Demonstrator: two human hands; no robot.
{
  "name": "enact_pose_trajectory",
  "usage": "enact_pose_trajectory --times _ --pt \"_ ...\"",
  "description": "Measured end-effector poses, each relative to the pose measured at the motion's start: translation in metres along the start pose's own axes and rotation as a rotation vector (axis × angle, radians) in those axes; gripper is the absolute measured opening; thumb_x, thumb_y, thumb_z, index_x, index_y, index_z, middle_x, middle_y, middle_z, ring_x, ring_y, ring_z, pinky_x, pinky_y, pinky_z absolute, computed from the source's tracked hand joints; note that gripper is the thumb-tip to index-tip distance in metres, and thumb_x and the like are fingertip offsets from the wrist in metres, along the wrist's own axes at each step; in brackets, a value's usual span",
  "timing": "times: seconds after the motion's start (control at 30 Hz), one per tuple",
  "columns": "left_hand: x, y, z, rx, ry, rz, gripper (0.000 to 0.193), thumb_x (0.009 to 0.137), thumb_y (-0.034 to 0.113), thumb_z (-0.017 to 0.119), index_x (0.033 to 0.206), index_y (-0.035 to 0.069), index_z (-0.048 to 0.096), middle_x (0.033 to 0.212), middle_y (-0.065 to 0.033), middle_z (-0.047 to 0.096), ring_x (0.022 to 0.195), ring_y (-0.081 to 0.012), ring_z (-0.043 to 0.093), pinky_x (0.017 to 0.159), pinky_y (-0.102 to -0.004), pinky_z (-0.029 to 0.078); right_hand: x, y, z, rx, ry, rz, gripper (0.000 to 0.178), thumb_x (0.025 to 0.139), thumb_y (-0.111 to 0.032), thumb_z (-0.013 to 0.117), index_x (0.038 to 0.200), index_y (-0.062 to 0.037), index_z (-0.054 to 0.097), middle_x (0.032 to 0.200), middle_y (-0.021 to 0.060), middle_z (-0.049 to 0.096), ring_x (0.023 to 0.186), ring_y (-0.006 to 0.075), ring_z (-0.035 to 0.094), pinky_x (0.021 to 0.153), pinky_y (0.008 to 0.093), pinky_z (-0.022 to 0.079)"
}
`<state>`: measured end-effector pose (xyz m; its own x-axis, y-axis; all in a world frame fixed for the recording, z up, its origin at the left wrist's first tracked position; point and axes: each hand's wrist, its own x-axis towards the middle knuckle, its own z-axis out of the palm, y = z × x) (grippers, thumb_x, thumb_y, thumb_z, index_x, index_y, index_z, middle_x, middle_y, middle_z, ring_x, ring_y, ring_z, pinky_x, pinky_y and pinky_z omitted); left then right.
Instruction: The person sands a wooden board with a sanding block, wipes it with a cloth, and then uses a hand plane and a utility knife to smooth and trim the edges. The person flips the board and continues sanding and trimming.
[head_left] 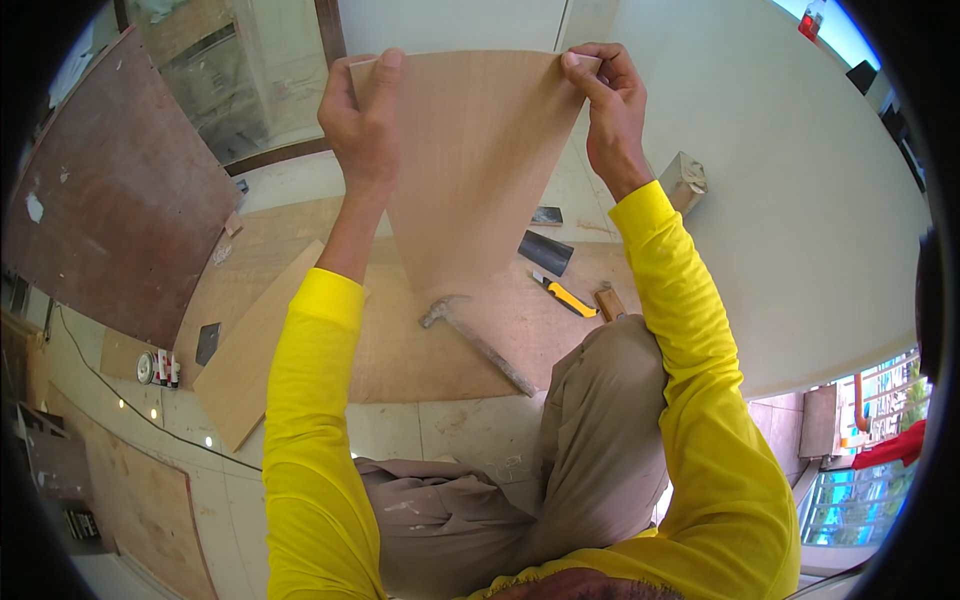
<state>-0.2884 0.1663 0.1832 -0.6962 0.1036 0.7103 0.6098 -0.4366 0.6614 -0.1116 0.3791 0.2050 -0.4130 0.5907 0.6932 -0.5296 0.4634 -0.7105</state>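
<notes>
A thin sheet of light wood veneer or plywood [480, 150] stands upright in front of me, its lower end down by the plywood board on the floor. At its top left corner my left hand [368, 120] grips the edge, thumb on the near face. My right hand [612, 110] pinches the top right corner between thumb and fingers. Below the sheet lies a claw hammer [480, 345] with a worn handle. To its right are a yellow utility knife [565, 296], a dark cylinder [546, 252] and a small brown wooden piece [609, 301].
A large plywood board [430, 370] covers the floor under the tools. Another light wooden strip [250, 360] lies at the left. A brown panel [120, 190] leans at far left, near a black cable [120, 385]. A big pale curved surface [780, 200] fills the right side.
</notes>
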Motion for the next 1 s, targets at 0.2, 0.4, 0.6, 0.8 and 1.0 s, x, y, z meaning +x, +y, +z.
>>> enact_pose_trajectory --times 0.2,0.4,0.6,0.8,1.0 --pt "0.001 0.002 -0.002 -0.005 -0.003 -0.041 0.045 0.107 0.046 0.087 0.111 0.003 0.075 0.098 -0.0038 0.076 0.094 -0.0149 0.068 0.088 -0.0338 0.057 0.0 0.004 -0.005 0.046 -0.051 0.029 0.021 0.108 -0.02 0.087 0.122 -0.0088 0.076 0.11 -0.0017 0.076 0.104 0.0098 0.065 0.095 0.0292 0.051" --pt "-0.018 0.025 -0.003 0.048 -0.079 0.11 0.037 0.101 0.035 0.095 0.11 0.004 0.076 0.094 -0.0029 0.079 0.085 -0.0118 0.07 0.079 -0.0307 0.059 -0.008 0.011 -0.015 0.281 -0.074 0.142 0.037 0.117 -0.028 0.078 0.146 -0.0091 0.065 0.134 0.008 0.082 0.126 0.0165 0.069 0.115 0.0346 0.05" --pt "-0.058 0.07 0.019 0.255 -0.133 0.177 0.039 0.096 0.029 0.101 0.114 0.004 0.077 0.093 -0.0031 0.081 0.079 -0.0091 0.071 0.071 -0.0274 0.058 -0.013 0.014 -0.028 0.38 -0.02 0.167 0.035 0.124 -0.031 0.064 0.149 -0.0066 0.063 0.147 0.0119 0.076 0.138 0.0217 0.064 0.126 0.0399 0.045" --pt "-0.08 0.092 0.05 0.206 -0.2 0.251 0.039 0.095 0.026 0.103 0.111 0.004 0.076 0.093 -0.0048 0.08 0.077 -0.0107 0.071 0.069 -0.0283 0.059 -0.02 0.006 -0.049 0.384 0.063 0.203 0.037 0.127 -0.033 0.057 0.152 -0.0071 0.063 0.148 0.0128 0.076 0.14 0.024 0.063 0.128 0.0415 0.044" --pt "-0.086 0.096 0.069 0.113 -0.237 0.26 0.037 0.095 0.023 0.103 0.109 0.004 0.075 0.091 -0.0058 0.079 0.073 -0.0122 0.071 0.066 -0.0302 0.059 -0.026 0.003 -0.066 0.361 0.106 0.201 0.038 0.128 -0.034 0.052 0.155 -0.0079 0.061 0.147 0.0138 0.075 0.141 0.0253 0.062 0.128 0.0425 0.043"
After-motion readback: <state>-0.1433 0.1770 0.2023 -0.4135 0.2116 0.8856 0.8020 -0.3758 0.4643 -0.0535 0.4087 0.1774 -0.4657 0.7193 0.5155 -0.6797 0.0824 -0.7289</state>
